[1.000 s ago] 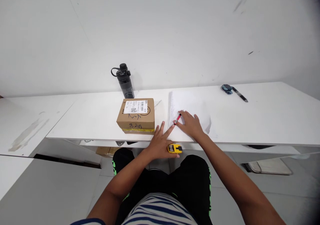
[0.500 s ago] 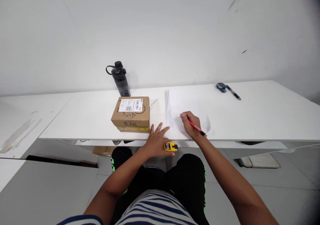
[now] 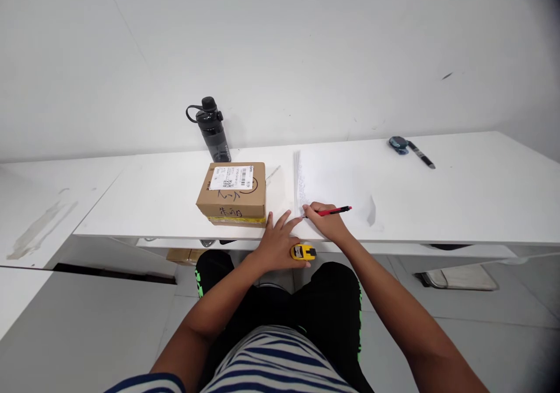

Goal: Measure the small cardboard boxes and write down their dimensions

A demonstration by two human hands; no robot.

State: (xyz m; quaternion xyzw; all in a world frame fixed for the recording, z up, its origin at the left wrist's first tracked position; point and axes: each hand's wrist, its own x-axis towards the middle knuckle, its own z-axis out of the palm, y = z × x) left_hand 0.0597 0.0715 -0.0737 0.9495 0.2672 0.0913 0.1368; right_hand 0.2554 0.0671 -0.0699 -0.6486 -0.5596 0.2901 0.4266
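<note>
Cardboard box noted just left of the left hand, which is laid flat at the table edge with fingers splayed. A small yellow object sits at its thumb; whether it is gripped cannot be told. Paper sheet extends beyond the right hand, which is closed on a red pen, tip at the sheet's near-left corner. Risk judged: the sheet is barely pinned, so pen pressure could skew or crease it, and the yellow object overhangs the edge and could be dropped.
</note>
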